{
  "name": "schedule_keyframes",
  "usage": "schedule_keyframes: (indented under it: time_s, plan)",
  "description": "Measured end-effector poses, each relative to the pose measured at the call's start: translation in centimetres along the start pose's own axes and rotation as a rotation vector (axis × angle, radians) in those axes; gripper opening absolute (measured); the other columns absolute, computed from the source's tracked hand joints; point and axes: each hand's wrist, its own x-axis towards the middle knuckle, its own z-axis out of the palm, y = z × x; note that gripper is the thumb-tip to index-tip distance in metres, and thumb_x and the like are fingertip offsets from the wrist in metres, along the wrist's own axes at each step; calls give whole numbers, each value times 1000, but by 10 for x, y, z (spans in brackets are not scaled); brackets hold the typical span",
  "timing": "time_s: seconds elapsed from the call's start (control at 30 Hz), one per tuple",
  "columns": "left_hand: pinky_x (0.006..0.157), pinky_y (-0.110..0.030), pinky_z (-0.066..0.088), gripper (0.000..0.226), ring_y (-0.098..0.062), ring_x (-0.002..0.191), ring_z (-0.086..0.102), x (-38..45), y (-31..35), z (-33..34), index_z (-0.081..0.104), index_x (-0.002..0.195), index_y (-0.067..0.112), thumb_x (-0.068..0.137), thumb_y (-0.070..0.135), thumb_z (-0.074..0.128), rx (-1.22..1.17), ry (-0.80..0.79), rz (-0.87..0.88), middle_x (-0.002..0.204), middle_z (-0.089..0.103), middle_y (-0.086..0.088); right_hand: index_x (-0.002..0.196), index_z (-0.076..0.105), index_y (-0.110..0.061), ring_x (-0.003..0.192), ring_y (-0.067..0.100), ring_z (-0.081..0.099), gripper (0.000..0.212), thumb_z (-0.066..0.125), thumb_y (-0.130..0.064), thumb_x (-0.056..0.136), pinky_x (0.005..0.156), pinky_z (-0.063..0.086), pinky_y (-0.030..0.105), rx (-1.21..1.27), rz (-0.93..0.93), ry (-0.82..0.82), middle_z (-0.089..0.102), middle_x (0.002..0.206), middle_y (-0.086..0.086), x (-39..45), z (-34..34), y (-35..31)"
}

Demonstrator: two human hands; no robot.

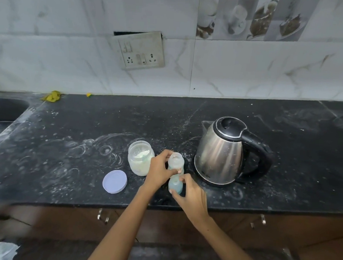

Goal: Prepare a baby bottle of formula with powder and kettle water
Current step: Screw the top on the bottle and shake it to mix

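Observation:
A clear bluish baby bottle [175,182] stands on the black counter near its front edge. My left hand [160,170] grips the bottle's clear top part [175,160], fingers curled round it. My right hand [190,195] holds the bottle's lower body from the right. Just left of the bottle is an open jar of white powder [139,158], and its pale lilac lid [115,181] lies flat in front of it. A steel kettle [221,151] with a black lid and handle stands to the right, its spout pointing left.
The black counter [65,143] is dusted with white powder rings. A dark sink [5,109] is at the far left. A wall socket plate [140,50] hangs on the tiled wall. Yellow scraps [52,96] lie at the counter's back. Cabinet handles [103,216] show below the edge.

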Motion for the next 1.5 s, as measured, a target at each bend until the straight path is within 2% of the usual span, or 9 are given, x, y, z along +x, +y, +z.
schedule_keyframes:
  time_s: [0.17,0.37,0.63,0.9,1.1,1.2,1.33,1.4,1.5]
  plan:
    - [83,-15,48,47,4,93,63,-4,-4,3,61,103,13,64,7,85,-70,22,19,98,68,10,107,54,-11,79,25,64,39,75,-22,76,60,41,28,52,90,104,61,100,2,-5,-22,12]
    - [84,-15,50,57,-2,97,63,-13,-6,7,59,104,19,58,22,91,-133,75,-1,103,68,9,117,56,-13,98,15,61,34,69,-21,86,77,58,36,213,-25,260,56,112,-1,24,-52,-11]
    - [81,-10,48,49,-1,93,65,-25,-8,7,65,99,16,57,13,91,-220,90,-44,94,71,9,130,56,-22,123,10,51,42,66,-16,89,95,53,34,267,-132,-120,51,134,0,59,-59,-23]
    - [82,-14,49,51,-3,94,66,-25,-11,9,64,101,16,57,13,90,-238,93,-73,96,71,6,128,53,-30,116,10,55,55,74,-10,80,97,49,39,95,-226,-388,57,128,-5,82,-63,-20]
    - [86,-18,51,57,-5,99,65,-26,-11,8,64,108,16,57,15,90,-239,93,-85,102,71,6,124,62,-25,117,10,52,54,68,5,79,102,43,31,27,-290,-606,59,124,-4,106,-77,-35]
    - [84,-15,50,54,-5,97,65,-26,-9,8,65,104,15,57,13,90,-245,98,-102,100,71,6,138,42,-28,106,11,54,72,74,-7,77,90,46,29,-11,-225,-566,59,121,-2,105,-71,-32]
    - [82,-16,51,51,-5,95,66,-28,-8,8,65,103,16,58,13,90,-230,104,-104,97,72,6,113,49,-31,88,11,58,52,78,-39,71,71,48,30,-9,-141,-355,62,104,-9,90,-59,-24]
    - [81,-16,51,51,-5,95,66,-29,-7,9,66,103,15,58,14,89,-221,112,-100,96,72,7,122,52,-30,99,11,59,58,79,-42,71,80,53,33,23,-109,-322,63,115,-8,86,-57,-24]
    - [85,-18,52,52,-4,97,65,-27,-3,7,66,107,16,60,16,89,-210,111,-89,100,71,7,149,31,-27,126,9,47,90,81,-36,74,105,43,30,195,21,-401,50,141,-6,79,-61,-20]
